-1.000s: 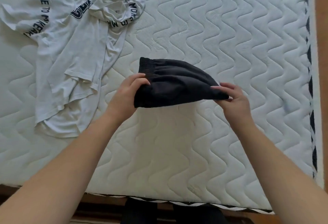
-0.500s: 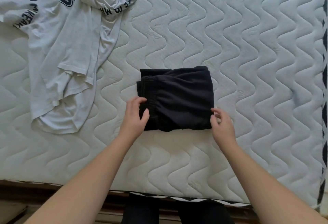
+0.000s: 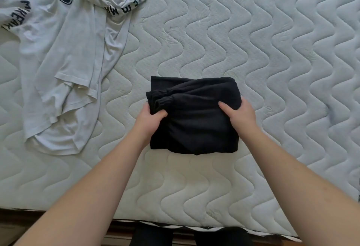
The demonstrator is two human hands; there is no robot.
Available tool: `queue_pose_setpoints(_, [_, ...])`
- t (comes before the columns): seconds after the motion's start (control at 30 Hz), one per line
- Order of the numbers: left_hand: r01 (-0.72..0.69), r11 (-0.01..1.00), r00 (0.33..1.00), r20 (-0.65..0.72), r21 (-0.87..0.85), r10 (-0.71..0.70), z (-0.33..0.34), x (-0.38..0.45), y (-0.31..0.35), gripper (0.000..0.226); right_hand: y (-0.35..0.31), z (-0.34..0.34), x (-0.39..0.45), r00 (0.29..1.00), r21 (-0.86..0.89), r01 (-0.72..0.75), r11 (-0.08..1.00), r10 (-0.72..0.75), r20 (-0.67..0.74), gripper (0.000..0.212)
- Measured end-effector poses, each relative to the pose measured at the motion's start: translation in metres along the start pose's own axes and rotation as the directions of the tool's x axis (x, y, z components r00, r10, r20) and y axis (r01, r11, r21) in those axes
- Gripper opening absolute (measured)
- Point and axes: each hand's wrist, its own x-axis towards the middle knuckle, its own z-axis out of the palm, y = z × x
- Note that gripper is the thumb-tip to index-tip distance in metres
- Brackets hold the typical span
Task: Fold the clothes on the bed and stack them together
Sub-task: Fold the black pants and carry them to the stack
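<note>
The folded black shorts (image 3: 194, 115) are gripped at both side edges (left hand (image 3: 150, 118), right hand (image 3: 240, 116)), the unfolded white shirt (image 3: 64, 66) lying far-left.

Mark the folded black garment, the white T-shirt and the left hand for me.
folded black garment (image 3: 196, 128): head view, on its flat top panel.
white T-shirt (image 3: 64, 50): head view, on the plain body fabric.
left hand (image 3: 150, 119): head view, on the back of the hand.

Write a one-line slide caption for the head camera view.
Both hands, left and right, grip a folded black garment on the quilted mattress; a white printed T-shirt lies unfolded.
</note>
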Motion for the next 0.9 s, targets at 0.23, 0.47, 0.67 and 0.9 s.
queue_pose_setpoints(0.23, [0.011, 0.986, 0.995, -0.1, 0.165, 0.006, 0.01, 0.005, 0.006, 0.033, 0.022, 0.013, 0.0, 0.989, -0.125, 0.028, 0.992, -0.046, -0.141, 0.057])
queue_pose_setpoints(0.47, [-0.073, 0.958, 0.979, -0.164, 0.277, 0.122, 0.023, 0.003, 0.003, 0.08, 0.005, 0.049, -0.01, 0.721, -0.62, 0.569, 0.541, -0.69, 0.059, 0.062])
queue_pose_setpoints(0.67, [-0.094, 0.934, 0.962, -0.209, 0.343, 0.174, 0.021, 0.014, -0.008, 0.053, 0.011, 0.078, 0.002, 0.679, -0.714, 0.658, 0.242, -0.601, 0.422, 0.061])
queue_pose_setpoints(0.9, [-0.098, 0.948, 0.969, -0.186, 0.303, 0.16, 0.017, 0.015, -0.007, 0.042, 0.011, 0.049, 0.035, 0.892, -0.829, 0.377, 0.414, -0.403, 0.205, 0.071])
